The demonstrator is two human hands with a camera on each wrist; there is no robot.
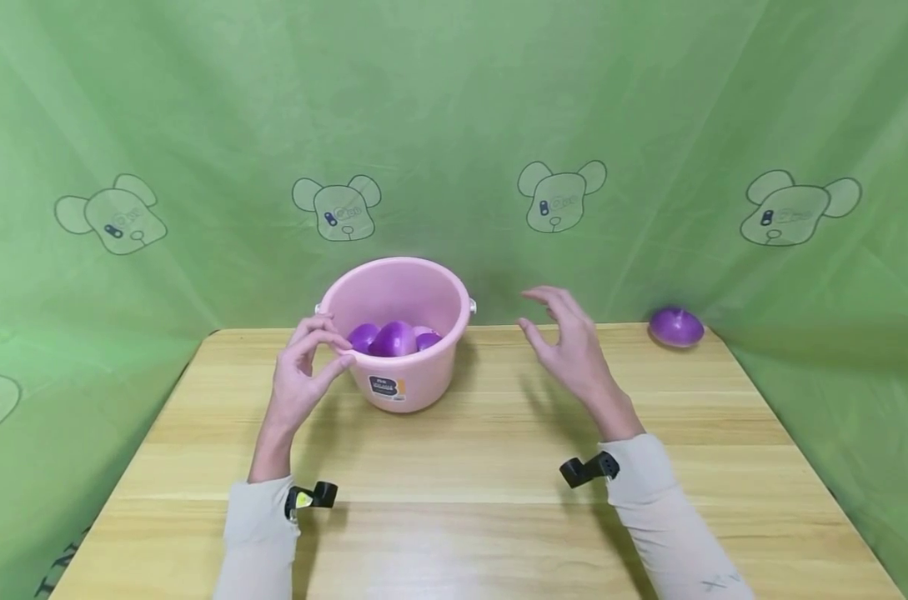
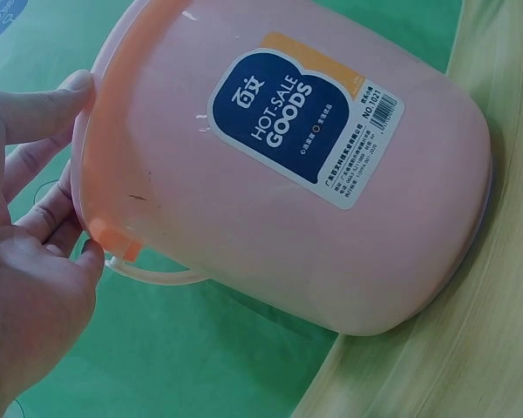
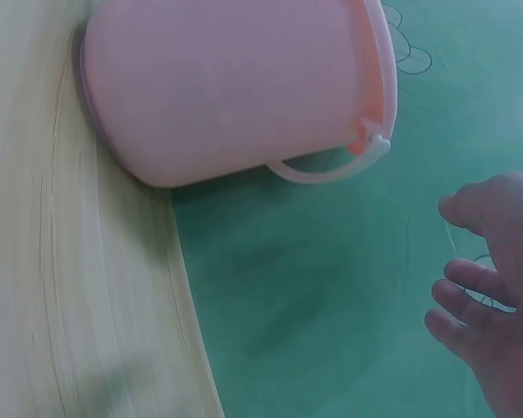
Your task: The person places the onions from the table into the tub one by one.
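Note:
A pink bucket (image 1: 416, 379) stands upright at the back of the wooden table, left of the middle. My left hand (image 1: 298, 375) holds its near-left rim, the fingertips and thumb at the edge; the left wrist view shows this hand (image 2: 35, 235) on the rim beside the labelled wall. Inside lie several glossy purple, onion-like objects (image 1: 395, 339), partly hidden by the rim. To the bucket's right, my right hand (image 1: 569, 346) hovers over the table with fingers loosely bent and nothing in it. The right wrist view has that hand (image 3: 501, 296) apart from the bucket (image 3: 227, 87).
One more purple onion-like object (image 1: 676, 327) sits at the table's (image 1: 438, 517) back right corner. A green curtain (image 1: 454, 108) with bear-head drawings hangs close behind the table and along both sides. The bucket's pale handle (image 3: 327, 170) hangs down behind it.

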